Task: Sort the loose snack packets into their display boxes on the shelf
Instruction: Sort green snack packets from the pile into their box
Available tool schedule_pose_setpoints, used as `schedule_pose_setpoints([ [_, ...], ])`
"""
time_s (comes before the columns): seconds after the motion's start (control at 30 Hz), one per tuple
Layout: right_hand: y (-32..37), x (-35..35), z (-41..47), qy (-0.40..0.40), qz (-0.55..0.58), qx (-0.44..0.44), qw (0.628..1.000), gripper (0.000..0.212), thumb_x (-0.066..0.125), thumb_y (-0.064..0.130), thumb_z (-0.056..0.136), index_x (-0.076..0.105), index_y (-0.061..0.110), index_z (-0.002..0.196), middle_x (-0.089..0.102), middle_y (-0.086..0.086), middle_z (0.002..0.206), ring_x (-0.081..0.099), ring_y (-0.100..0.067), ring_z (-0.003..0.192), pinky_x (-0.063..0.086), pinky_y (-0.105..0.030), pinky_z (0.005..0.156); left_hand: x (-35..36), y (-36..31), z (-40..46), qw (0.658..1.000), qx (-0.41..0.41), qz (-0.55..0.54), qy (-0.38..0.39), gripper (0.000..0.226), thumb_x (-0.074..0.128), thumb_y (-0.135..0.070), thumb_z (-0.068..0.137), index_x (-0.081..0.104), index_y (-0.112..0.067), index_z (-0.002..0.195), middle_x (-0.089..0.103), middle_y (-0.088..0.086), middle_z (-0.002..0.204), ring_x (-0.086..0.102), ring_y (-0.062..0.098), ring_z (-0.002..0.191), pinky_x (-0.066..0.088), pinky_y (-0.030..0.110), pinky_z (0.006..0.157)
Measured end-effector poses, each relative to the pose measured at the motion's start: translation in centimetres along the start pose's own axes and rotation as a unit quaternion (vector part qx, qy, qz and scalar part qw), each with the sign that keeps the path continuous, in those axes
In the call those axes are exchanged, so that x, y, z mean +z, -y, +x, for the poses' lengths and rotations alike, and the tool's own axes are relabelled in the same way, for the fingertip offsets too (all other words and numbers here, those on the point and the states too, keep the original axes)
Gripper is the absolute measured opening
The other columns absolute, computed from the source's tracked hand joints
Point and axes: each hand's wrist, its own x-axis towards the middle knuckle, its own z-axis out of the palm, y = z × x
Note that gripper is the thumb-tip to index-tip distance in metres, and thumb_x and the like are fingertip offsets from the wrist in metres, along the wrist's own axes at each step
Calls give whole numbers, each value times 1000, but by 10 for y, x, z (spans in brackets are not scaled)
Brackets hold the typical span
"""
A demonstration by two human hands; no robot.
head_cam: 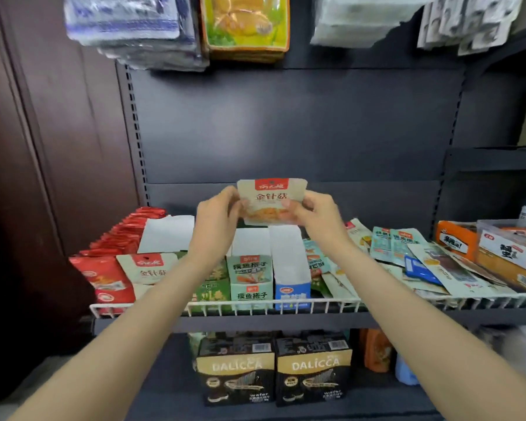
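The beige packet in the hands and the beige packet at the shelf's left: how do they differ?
The held packet is upright in the air, pinched by the left hand and right hand. The shelf packet leans back in its row, untouched, its bottom hidden. Both share a red label and the same orange characters.

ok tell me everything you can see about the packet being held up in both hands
The beige packet is a flat, glossy pouch with rounded top corners, a red logo block at the top, orange characters below it and a picture of yellowish food lower down. It is held upright, front toward the camera, above the wire-fronted shelf and against the dark back panel. The left hand pinches its left edge and the right hand its right edge; nothing else touches it.
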Motion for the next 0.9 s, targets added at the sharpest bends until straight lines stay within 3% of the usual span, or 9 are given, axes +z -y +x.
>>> schedule_pose_setpoints([
  [0.07,24,30,3,37,-25,-13,999,23,56,24,94,69,13,109,71,-2,99,68,-19,87,57,-37,73,-33,22,1,999,0,28,-32,14,51,-11,95,63,-6,98,72,5,93,66,25,85,48,37,76],
  [0.17,49,74,8,74,-77,-47,993,23,56,22,93,71,8,105,71,-9,96,65,-26,85,53,-44,75,-78,50,-2,997,-5,54,-63,14,53,-14,94,62,-4,93,72,7,88,65,27,80,50,38,75],
  [0.33,62,134,11,145,-98,-22,984,21,60,20,91,72,4,96,73,-11,94,65,-16,72,54,-37,73,-122,86,-13,993,-43,81,-77,14,53,-15,95,60,-7,86,63,0,78,55,16,69,32,12,56],
  [0.43,60,155,16,181,-128,1,975,25,62,23,90,71,1,95,73,-12,94,68,-22,79,54,-42,78,-127,110,-13,991,-93,89,-42,16,53,-17,94,61,-6,87,64,0,78,55,16,73,30,17,60],
  [0.53,53,164,21,216,-162,26,963,27,63,22,89,70,-3,96,71,-10,92,66,-26,79,51,-37,72,-125,127,-10,986,-141,88,26,17,54,-19,93,62,-6,87,70,1,79,62,18,79,44,26,72],
  [0.67,41,167,26,277,-182,63,941,31,61,24,90,68,-5,99,71,-13,100,67,-28,86,51,-36,72,-126,132,-8,979,-154,103,90,21,56,-21,93,59,-11,74,67,-1,71,61,5,67,42,14,63],
  [0.73,39,169,27,281,-171,72,942,33,58,25,92,66,-6,100,70,-14,105,68,-27,88,52,-38,76,-126,138,-8,976,-162,109,98,24,57,-23,93,61,-12,72,69,4,76,65,15,76,49,27,73],
  [0.8,40,171,27,262,-157,50,951,25,56,18,93,66,-2,104,69,-8,109,69,-22,86,53,-31,73,-126,142,-9,969,-166,136,118,25,57,-26,93,65,-7,78,70,9,87,65,24,85,51,34,76],
  [0.9,45,172,27,270,-147,20,951,15,58,12,91,66,6,103,69,-4,100,68,-18,80,50,-23,66,-125,138,-11,975,-152,132,95,23,58,-27,92,63,-8,104,67,3,100,63,20,91,46,27,72],
])
